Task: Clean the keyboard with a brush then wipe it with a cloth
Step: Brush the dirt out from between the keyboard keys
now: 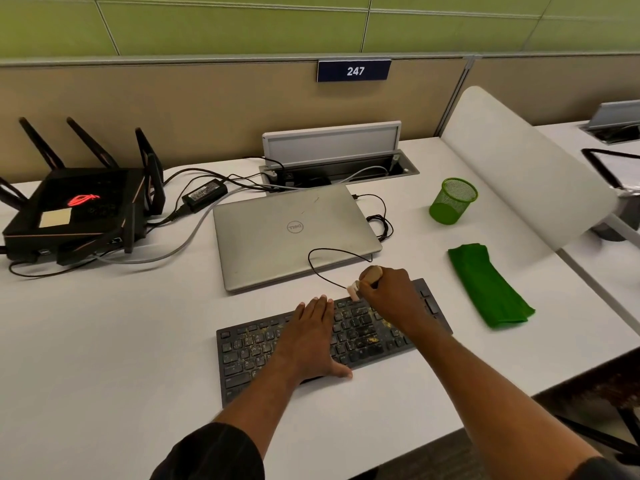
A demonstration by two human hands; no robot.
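Low in the centre of the frame, our left hand (313, 337) lies flat on the keyboard (252, 348), fingers straight. Its grip is open and holds nothing; it only pins the board to the desk (104, 341). Yellowish crumbs speckle the keys on either side of it. We judge that the palm may be covering more of them, and pressing here could push grit down between the keys.

Just above, at the keyboard's far edge, our right hand (391, 296) has its grip closed round the wooden handle of the brush (370, 273), with the pale bristles angled down at the top row. A thin black cable (322, 268) loops right beside the bristles, so a careless stroke could snag it and tug the board.

Further up sits the closed laptop (291, 237), just beyond the keyboard. Strokes aimed away from us would likely flick crumbs onto its lid or under its near edge.

At centre right the green cloth (488, 285) lies folded and untouched, near the keyboard's right end — sweeping that way could dirty it before the wipe.
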